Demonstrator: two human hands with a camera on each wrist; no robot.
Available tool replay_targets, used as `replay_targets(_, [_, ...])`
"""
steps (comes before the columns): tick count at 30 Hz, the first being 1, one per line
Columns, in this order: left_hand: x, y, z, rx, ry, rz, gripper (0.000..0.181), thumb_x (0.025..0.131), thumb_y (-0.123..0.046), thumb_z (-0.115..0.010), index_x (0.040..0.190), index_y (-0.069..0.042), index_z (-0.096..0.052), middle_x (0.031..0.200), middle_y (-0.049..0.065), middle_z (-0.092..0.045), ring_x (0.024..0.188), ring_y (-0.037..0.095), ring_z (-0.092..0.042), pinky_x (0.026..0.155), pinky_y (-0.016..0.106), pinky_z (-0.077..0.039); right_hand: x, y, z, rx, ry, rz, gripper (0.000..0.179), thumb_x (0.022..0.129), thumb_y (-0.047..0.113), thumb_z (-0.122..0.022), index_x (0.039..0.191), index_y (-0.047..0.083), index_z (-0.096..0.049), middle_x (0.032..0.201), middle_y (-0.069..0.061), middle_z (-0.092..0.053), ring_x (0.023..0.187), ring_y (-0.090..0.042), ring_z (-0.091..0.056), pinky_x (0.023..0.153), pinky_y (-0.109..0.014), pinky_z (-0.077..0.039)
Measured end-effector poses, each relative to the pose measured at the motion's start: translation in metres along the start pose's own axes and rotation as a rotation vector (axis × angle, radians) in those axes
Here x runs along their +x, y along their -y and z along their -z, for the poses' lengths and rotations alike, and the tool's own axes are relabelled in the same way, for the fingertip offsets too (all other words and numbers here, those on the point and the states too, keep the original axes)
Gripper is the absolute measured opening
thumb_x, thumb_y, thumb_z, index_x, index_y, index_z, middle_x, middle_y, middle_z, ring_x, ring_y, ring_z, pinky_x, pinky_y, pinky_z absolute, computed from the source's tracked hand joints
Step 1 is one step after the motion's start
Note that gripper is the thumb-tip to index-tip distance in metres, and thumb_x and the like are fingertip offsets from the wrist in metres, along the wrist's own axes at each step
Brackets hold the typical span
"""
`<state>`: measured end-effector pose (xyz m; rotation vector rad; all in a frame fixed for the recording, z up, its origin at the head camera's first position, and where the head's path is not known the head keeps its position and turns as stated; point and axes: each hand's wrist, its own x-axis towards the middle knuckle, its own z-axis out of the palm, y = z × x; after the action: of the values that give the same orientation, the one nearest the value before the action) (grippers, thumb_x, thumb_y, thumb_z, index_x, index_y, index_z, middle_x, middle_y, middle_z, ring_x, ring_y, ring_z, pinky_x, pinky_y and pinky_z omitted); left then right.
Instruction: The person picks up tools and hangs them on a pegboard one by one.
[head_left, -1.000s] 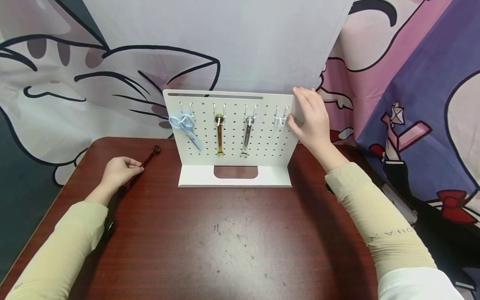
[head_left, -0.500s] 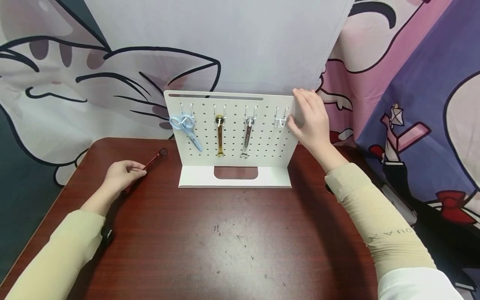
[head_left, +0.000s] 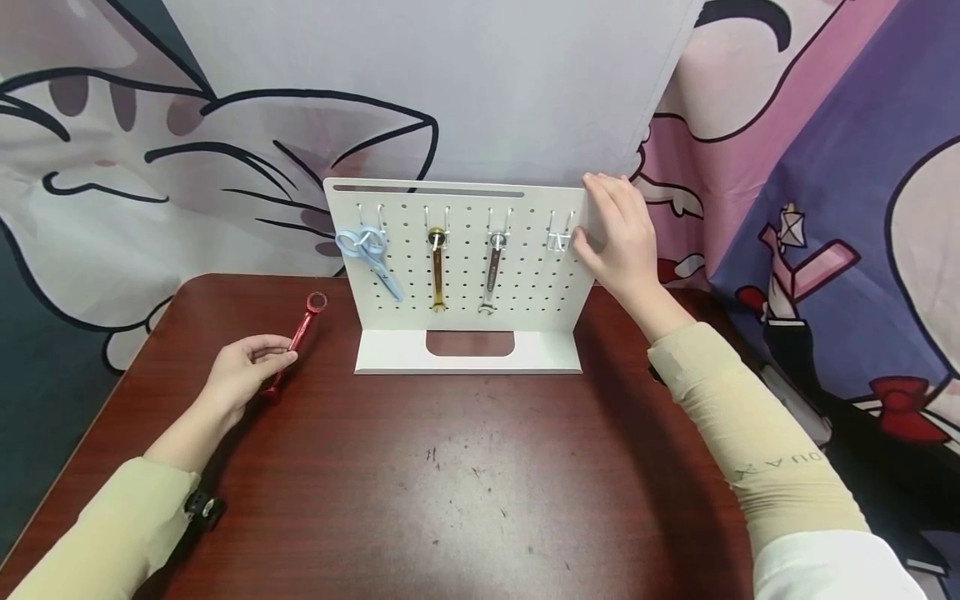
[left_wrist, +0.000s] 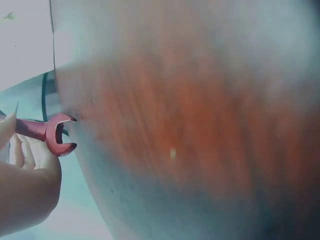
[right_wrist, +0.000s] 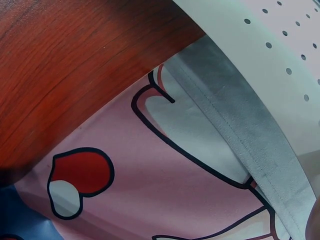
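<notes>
My left hand (head_left: 246, 371) pinches a red wrench (head_left: 302, 330) by its shaft, left of the white pegboard (head_left: 465, 351). The wrench's ring end points away toward the back of the table; in the left wrist view the open-ended jaw of the wrench (left_wrist: 59, 135) sticks out past the palm. My right hand (head_left: 624, 242) holds the pegboard's upper right corner, thumb on the front face. On the board's hooks hang light blue scissors (head_left: 372, 253), a gold wrench (head_left: 438, 271) and a silver wrench (head_left: 492, 273). A rightmost hook (head_left: 558, 241) near my right thumb carries nothing.
The board stands on the brown wooden table (head_left: 420, 492) near its back edge. Behind and to the right hang printed cloths (head_left: 525, 92) with cartoon figures. A dark band with a small device (head_left: 204, 508) sits on my left wrist.
My left hand has shifted slightly right and toward me, turning the red wrench so its ring end faces up and more of it shows. My right hand stays on the board's corner.
</notes>
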<state>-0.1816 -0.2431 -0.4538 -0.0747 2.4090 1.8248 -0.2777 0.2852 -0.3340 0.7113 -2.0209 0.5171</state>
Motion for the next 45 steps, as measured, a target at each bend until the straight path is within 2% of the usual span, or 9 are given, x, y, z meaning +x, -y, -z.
replay_targets(1, [-0.002,-0.001,-0.002,-0.04,0.005,-0.009,0.026,0.1,-0.005,-0.073,0.098,-0.031,-0.076,0.082,-0.025,-0.071,0.076,-0.008,-0.065,0.067,0.011,-0.052,0.0,0.0,0.0,-0.002,0.001,0.0,0.058,0.085,0.002,-0.069,0.143,-0.002,-0.062,0.138,-0.025,-0.066,0.135,-0.041,-0.058,0.127,-0.051,-0.038])
replay_targets(3, [-0.004,-0.002,-0.006,-0.119,0.012,-0.027,0.035,0.099,-0.001,-0.072,0.093,-0.035,-0.076,0.083,-0.023,-0.073,0.076,-0.008,-0.066,0.066,0.011,-0.053,0.0,0.0,0.0,-0.002,0.002,-0.001,0.058,0.085,0.002,-0.069,0.143,-0.002,-0.062,0.138,-0.025,-0.066,0.135,-0.041,-0.058,0.127,-0.051,-0.037])
replay_targets(6, [-0.007,-0.006,-0.015,-0.215,0.028,-0.051,0.037,0.098,0.004,-0.071,0.093,-0.032,-0.077,0.083,-0.019,-0.075,0.077,-0.007,-0.068,0.068,0.01,-0.054,0.0,0.0,0.0,0.0,0.001,-0.002,0.058,0.085,0.002,-0.069,0.143,-0.002,-0.062,0.138,-0.025,-0.066,0.134,-0.041,-0.059,0.127,-0.05,-0.037])
replay_targets(9, [-0.009,-0.011,-0.026,-0.247,0.044,-0.06,0.036,0.097,0.005,-0.071,0.094,-0.03,-0.078,0.084,-0.018,-0.076,0.079,-0.006,-0.07,0.07,0.01,-0.055,0.0,0.0,0.0,0.002,0.0,-0.001,0.058,0.086,0.002,-0.068,0.143,-0.002,-0.062,0.138,-0.025,-0.066,0.134,-0.041,-0.058,0.128,-0.048,-0.036])
replay_targets(25, [-0.006,-0.035,-0.086,-0.245,0.121,-0.087,0.029,0.096,0.005,-0.071,0.097,-0.023,-0.075,0.084,-0.018,-0.075,0.081,-0.004,-0.07,0.073,0.013,-0.056,0.0,-0.001,-0.002,0.003,-0.006,-0.001,0.058,0.085,0.002,-0.068,0.142,-0.002,-0.063,0.138,-0.025,-0.066,0.135,-0.041,-0.058,0.129,-0.047,-0.036])
replay_targets(32, [0.001,-0.042,-0.112,-0.239,0.154,-0.084,0.016,0.096,0.004,-0.07,0.105,-0.009,-0.074,0.084,-0.018,-0.073,0.082,-0.003,-0.068,0.073,0.015,-0.055,-0.001,-0.001,-0.001,-0.005,-0.002,-0.008,0.058,0.086,0.003,-0.068,0.143,-0.002,-0.062,0.139,-0.025,-0.066,0.135,-0.041,-0.058,0.129,-0.046,-0.035])
replay_targets(37, [0.005,-0.048,-0.132,-0.25,0.186,-0.079,0.014,0.097,0.004,-0.07,0.108,-0.003,-0.073,0.083,-0.018,-0.073,0.081,-0.003,-0.067,0.072,0.016,-0.054,-0.001,0.0,-0.001,-0.004,0.0,-0.013,0.058,0.085,0.003,-0.068,0.143,-0.002,-0.062,0.139,-0.025,-0.066,0.136,-0.04,-0.058,0.129,-0.046,-0.035])
replay_targets(42, [0.01,-0.054,-0.153,-0.241,0.211,-0.087,0.02,0.097,0.003,-0.07,0.116,0.01,-0.069,0.083,-0.018,-0.072,0.083,-0.003,-0.066,0.075,0.015,-0.053,-0.001,-0.001,-0.001,-0.002,0.001,-0.012,0.058,0.086,0.003,-0.068,0.143,-0.002,-0.062,0.139,-0.025,-0.066,0.136,-0.04,-0.058,0.128,-0.048,-0.036])
replay_targets(45, [0.012,-0.06,-0.166,-0.244,0.231,-0.088,0.027,0.097,0.002,-0.069,0.121,0.015,-0.066,0.083,-0.017,-0.071,0.081,-0.003,-0.064,0.069,0.014,-0.05,-0.001,-0.001,-0.001,-0.007,0.003,-0.014,0.058,0.086,0.003,-0.068,0.143,-0.002,-0.062,0.139,-0.025,-0.066,0.136,-0.04,-0.058,0.128,-0.047,-0.036])
